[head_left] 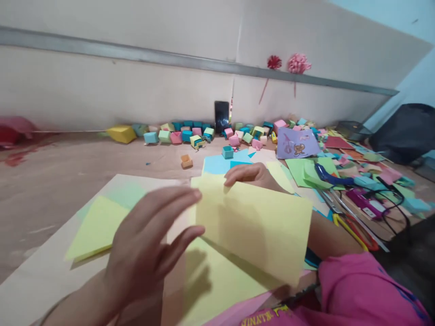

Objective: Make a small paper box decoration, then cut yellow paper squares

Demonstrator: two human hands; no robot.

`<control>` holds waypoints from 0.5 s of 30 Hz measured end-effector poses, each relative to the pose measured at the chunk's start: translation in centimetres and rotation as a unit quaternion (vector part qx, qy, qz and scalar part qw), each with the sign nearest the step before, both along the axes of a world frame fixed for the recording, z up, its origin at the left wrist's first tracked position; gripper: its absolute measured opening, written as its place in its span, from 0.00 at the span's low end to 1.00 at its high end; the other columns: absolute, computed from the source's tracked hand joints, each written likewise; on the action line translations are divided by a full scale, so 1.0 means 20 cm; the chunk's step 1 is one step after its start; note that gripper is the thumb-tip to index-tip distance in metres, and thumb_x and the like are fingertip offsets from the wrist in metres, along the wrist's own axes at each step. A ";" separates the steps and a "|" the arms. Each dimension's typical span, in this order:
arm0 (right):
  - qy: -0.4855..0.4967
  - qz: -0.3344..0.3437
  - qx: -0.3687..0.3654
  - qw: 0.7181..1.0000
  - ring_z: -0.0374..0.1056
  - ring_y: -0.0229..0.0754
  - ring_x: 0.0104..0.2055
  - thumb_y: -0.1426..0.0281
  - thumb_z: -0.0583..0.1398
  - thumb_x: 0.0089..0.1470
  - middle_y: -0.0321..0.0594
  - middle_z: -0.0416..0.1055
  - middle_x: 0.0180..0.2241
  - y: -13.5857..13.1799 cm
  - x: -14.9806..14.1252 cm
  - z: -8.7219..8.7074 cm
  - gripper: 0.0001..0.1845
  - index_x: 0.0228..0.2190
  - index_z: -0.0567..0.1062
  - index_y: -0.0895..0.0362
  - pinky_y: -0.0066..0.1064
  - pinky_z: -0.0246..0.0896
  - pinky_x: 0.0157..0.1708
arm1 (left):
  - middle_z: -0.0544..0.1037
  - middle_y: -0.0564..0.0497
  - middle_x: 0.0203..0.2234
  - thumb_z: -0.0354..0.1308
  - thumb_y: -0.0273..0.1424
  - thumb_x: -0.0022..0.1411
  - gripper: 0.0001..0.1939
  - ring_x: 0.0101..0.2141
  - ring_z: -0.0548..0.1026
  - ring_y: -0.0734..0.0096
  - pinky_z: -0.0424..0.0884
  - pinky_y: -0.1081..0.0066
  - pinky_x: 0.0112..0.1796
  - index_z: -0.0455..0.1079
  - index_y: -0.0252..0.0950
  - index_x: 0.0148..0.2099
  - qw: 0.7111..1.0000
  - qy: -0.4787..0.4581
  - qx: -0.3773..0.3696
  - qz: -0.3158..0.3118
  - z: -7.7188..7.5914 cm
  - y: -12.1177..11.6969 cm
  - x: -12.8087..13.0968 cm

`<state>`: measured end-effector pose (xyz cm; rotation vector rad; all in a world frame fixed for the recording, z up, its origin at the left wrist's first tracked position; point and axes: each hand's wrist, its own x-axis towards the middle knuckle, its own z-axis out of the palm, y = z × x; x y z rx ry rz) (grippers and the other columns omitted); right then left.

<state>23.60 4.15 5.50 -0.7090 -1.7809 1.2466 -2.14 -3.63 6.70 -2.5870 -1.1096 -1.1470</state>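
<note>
A sheet of pale yellow paper (261, 226) is raised at a tilt before me. My right hand (249, 174) is behind it, its fingers curled over the upper edge; the thumb is hidden. By the sheet's left edge is my left hand (146, 240), thumb and fingers apart, with nothing visible between them. Below the raised sheet lies more yellow paper (224, 280). Left of my left hand, a yellow-green stack of paper (98, 226) rests on a large pale sheet (44, 280).
Small folded paper boxes (186, 136) line the wall around an upright phone (222, 115). A single orange box (186, 161) and a teal box (227, 152) sit nearer. Scissors (353, 231), a blue stapler (331, 176) and paper scraps lie at right.
</note>
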 end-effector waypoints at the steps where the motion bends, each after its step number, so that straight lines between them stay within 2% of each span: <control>1: 0.002 0.041 -0.050 0.998 0.72 0.41 0.39 0.62 0.66 0.51 0.40 0.77 0.38 0.00 0.00 0.00 0.08 0.32 0.82 0.53 0.31 0.68 0.38 | 0.74 0.44 0.54 0.60 0.40 0.63 0.26 0.54 0.72 0.53 0.70 0.54 0.53 0.63 0.44 0.61 1.000 -0.001 -0.012 0.026 0.03 0.07 0.02; 3: 0.007 0.099 -0.115 0.988 0.72 0.41 0.39 0.60 0.68 0.49 0.41 0.77 0.38 -0.02 0.00 -0.01 0.11 0.31 0.82 0.54 0.31 0.68 0.39 | 0.72 0.42 0.57 0.60 0.51 0.57 0.34 0.55 0.70 0.46 0.69 0.50 0.52 0.65 0.40 0.61 0.993 -0.015 -0.107 0.050 0.07 0.20 0.06; 4: 0.012 0.114 -0.137 0.984 0.72 0.42 0.40 0.59 0.68 0.49 0.42 0.77 0.38 -0.02 -0.01 -0.02 0.12 0.31 0.83 0.55 0.30 0.68 0.39 | 0.74 0.42 0.54 0.60 0.53 0.55 0.34 0.52 0.73 0.47 0.72 0.53 0.49 0.68 0.40 0.58 0.980 -0.021 -0.196 0.039 0.07 0.25 0.07; 5: 0.016 0.118 -0.160 0.980 0.73 0.41 0.40 0.59 0.68 0.49 0.42 0.78 0.38 -0.02 -0.02 -0.03 0.13 0.32 0.83 0.56 0.30 0.68 0.39 | 0.78 0.43 0.48 0.61 0.53 0.54 0.31 0.46 0.76 0.50 0.74 0.57 0.44 0.73 0.39 0.53 0.952 -0.030 -0.303 0.020 0.06 0.30 0.08; 6: 0.020 0.114 -0.186 0.976 0.73 0.41 0.39 0.60 0.68 0.49 0.42 0.78 0.38 -0.02 -0.02 -0.04 0.14 0.34 0.83 0.57 0.29 0.68 0.38 | 0.81 0.45 0.41 0.61 0.53 0.53 0.27 0.40 0.78 0.53 0.75 0.61 0.38 0.76 0.38 0.47 0.912 -0.039 -0.408 -0.001 0.04 0.34 0.09; 7: 0.022 0.104 -0.218 0.970 0.74 0.40 0.37 0.60 0.68 0.49 0.42 0.78 0.37 -0.01 -0.03 -0.06 0.15 0.36 0.82 0.56 0.28 0.68 0.36 | 0.82 0.46 0.35 0.61 0.51 0.53 0.23 0.35 0.78 0.57 0.74 0.65 0.34 0.78 0.38 0.41 0.868 -0.056 -0.492 -0.014 0.01 0.37 0.08; 8: 0.023 0.092 -0.254 0.963 0.74 0.39 0.35 0.60 0.68 0.49 0.41 0.79 0.37 0.00 -0.03 -0.08 0.18 0.40 0.82 0.55 0.27 0.68 0.34 | 0.81 0.47 0.31 0.61 0.50 0.53 0.21 0.32 0.78 0.60 0.73 0.68 0.31 0.78 0.37 0.37 0.835 -0.080 -0.544 -0.014 -0.02 0.39 0.08; 9: 0.022 0.075 -0.287 0.955 0.74 0.38 0.33 0.59 0.68 0.49 0.40 0.79 0.37 0.03 -0.03 -0.10 0.20 0.44 0.80 0.54 0.27 0.68 0.32 | 0.81 0.48 0.28 0.62 0.48 0.53 0.19 0.29 0.76 0.63 0.71 0.70 0.29 0.78 0.37 0.34 0.819 -0.109 -0.563 -0.001 -0.06 0.41 0.06; 11: 0.016 0.024 -0.331 0.943 0.75 0.39 0.32 0.55 0.66 0.52 0.41 0.79 0.37 0.09 -0.01 -0.16 0.23 0.47 0.78 0.54 0.28 0.69 0.30 | 0.79 0.51 0.25 0.64 0.46 0.51 0.17 0.26 0.74 0.69 0.66 0.74 0.26 0.77 0.36 0.32 0.818 -0.156 -0.552 0.042 -0.12 0.45 0.03; 13: 0.001 -0.047 -0.329 0.943 0.75 0.43 0.32 0.48 0.59 0.55 0.46 0.79 0.35 0.18 0.03 -0.22 0.26 0.41 0.79 0.58 0.32 0.71 0.31 | 0.77 0.52 0.22 0.66 0.44 0.48 0.15 0.24 0.71 0.71 0.63 0.75 0.23 0.77 0.36 0.30 0.820 -0.193 -0.530 0.096 -0.18 0.48 -0.01; 15: -0.024 -0.116 -0.289 0.950 0.75 0.45 0.31 0.44 0.53 0.56 0.48 0.78 0.30 0.26 0.06 -0.28 0.31 0.32 0.78 0.59 0.35 0.71 0.29 | 0.77 0.52 0.22 0.67 0.42 0.45 0.15 0.25 0.71 0.70 0.65 0.75 0.25 0.76 0.35 0.28 0.817 -0.238 -0.511 0.123 -0.21 0.51 -0.05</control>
